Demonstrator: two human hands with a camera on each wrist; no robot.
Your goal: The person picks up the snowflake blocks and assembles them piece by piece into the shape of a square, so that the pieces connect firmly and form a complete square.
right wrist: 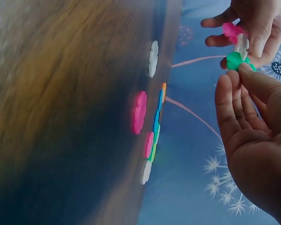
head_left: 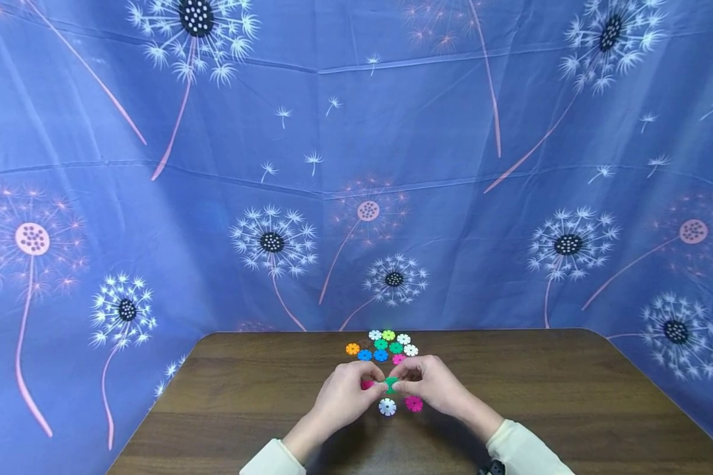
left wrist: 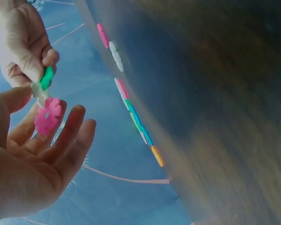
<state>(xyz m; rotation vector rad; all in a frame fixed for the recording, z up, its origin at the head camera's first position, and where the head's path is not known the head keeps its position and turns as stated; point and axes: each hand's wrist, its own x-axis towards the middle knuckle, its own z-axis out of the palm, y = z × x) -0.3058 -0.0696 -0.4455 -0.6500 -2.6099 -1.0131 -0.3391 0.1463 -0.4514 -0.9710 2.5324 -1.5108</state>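
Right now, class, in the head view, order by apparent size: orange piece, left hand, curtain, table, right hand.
1. Curtain
2. Table
3. Left hand and right hand: too alike to rank
4. Orange piece

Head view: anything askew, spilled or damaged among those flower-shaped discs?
Nothing stands out: the loose discs lie flat on the table, and no break shows in the green disc that the right hand pinches.

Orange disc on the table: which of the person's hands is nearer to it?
Left. The left hand is on the person's side of the orange disc; the right hand is farther off, to the disc's right.
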